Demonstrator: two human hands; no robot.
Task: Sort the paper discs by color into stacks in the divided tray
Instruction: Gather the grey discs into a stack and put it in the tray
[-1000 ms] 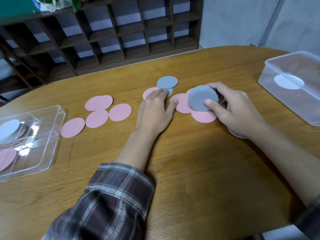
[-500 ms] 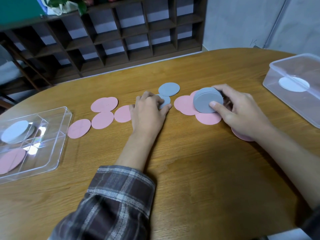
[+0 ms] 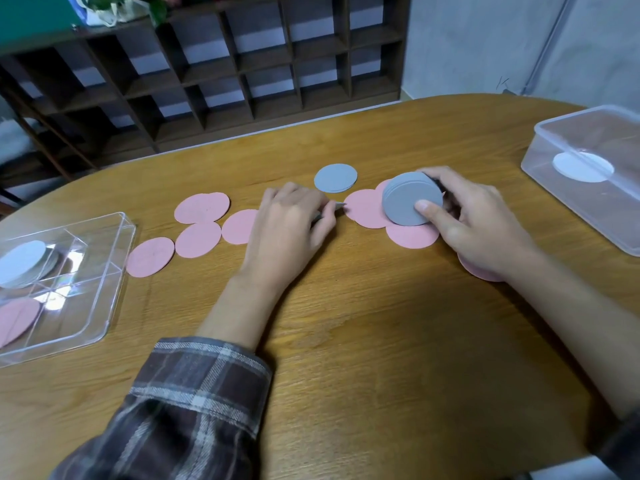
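Since a second ago the left hand [image 3: 291, 223] has drawn its fingers in from flat to curled. It now pinches a grey disc [image 3: 338, 205] low over the table, with only a thin edge showing past the fingertips. The right hand [image 3: 485, 221] has kept its place.

The wooden table [image 3: 381, 341] carries everything, and a dark shelf unit [image 3: 242, 64] stands behind it. At the right edge sits a clear tub [image 3: 571, 202] with a white disc [image 3: 583, 167] inside. At the left edge lies the divided tray [image 3: 104, 271], with a grey pile [image 3: 22, 263] in a far compartment and a pink pile [image 3: 15, 320] in a near one.

The right hand grips a grey stack [image 3: 410, 199] tilted up on edge, with the thumb pressed on its front face and the fingers curled behind. Overlapping pink discs [image 3: 365, 207] lie under that stack, and another shows beneath the right wrist. A pink group [image 3: 199, 233] lies flat between the tray and the left hand. A loose grey disc [image 3: 335, 178] rests just beyond the left fingertips.
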